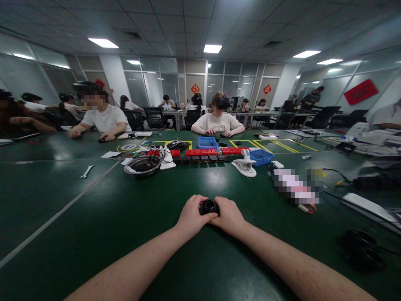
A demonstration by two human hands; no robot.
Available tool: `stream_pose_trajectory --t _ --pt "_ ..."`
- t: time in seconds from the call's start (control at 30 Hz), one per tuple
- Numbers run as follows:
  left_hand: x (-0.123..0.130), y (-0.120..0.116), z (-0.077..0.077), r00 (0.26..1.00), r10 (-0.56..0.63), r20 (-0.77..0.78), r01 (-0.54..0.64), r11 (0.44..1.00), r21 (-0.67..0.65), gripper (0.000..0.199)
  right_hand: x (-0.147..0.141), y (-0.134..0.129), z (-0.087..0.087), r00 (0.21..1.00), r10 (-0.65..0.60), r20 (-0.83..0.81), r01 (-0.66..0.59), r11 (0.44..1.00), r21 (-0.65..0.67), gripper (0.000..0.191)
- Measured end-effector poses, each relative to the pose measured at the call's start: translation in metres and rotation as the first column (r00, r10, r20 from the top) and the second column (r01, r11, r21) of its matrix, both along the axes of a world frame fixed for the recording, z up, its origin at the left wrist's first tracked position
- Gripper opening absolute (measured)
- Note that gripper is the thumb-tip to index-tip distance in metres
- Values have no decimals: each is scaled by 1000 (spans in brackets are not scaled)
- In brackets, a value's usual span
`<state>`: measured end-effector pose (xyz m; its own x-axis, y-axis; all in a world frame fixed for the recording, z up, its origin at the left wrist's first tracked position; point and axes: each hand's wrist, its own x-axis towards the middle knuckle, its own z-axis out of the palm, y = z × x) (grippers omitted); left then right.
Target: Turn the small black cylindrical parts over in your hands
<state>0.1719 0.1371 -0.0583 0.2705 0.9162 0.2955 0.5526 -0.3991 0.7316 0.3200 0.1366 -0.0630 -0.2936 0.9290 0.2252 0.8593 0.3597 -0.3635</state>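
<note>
Close to the middle of the green table [131, 234], my left hand [192, 215] and my right hand [230, 215] meet around a small black round part [209, 205]. It has a dark round opening facing up toward me; its exact kind I cannot make out. Fingers of both hands curl around its two sides, and the thumbs come together at its near edge. My palms partly hide its lower body. To the far right lie black ring-shaped pieces [363, 251], blurred, well apart from my hands.
Ahead stand a metal bowl [142, 172], red and black socket strips [200, 151], a white clip stand [246, 165] and blue bins [261, 156]. A wrench [87, 172] lies left. Cables and a white power strip [371, 209] are at right. People sit across the table.
</note>
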Motion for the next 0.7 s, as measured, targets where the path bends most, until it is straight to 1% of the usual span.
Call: stream_pose_trajectory --t 0.07,0.13,0.2,0.27,0.3,0.33,0.47,0.6,0.7 --pt "-4 2 3 996 -92 11 93 995 -23 32 5 2 3 986 135 -100 -138 990 -30 44" --pt "-8 4 7 981 -191 22 192 980 -60 33 12 5 8 933 285 -221 -312 945 -101 51" --pt "-11 6 10 963 -267 27 269 958 -96 35 19 9 13 872 370 -319 -444 873 -201 45" --pt "-13 7 11 950 -311 26 312 943 -115 37 25 12 17 834 391 -388 -512 811 -284 36" --pt "-13 7 11 947 -321 24 322 940 -117 37 26 12 18 827 390 -406 -525 793 -307 32" --pt "-14 7 11 946 -324 21 324 939 -115 38 27 13 19 827 385 -410 -525 789 -318 30" --pt "-13 7 10 950 -313 15 313 943 -111 40 26 13 19 845 383 -373 -501 811 -304 25" --pt "-12 7 10 951 -308 16 308 944 -116 40 25 13 18 836 385 -390 -511 805 -301 26" --pt "-11 5 10 958 -286 21 286 951 -118 40 25 14 15 829 361 -426 -510 800 -315 29"
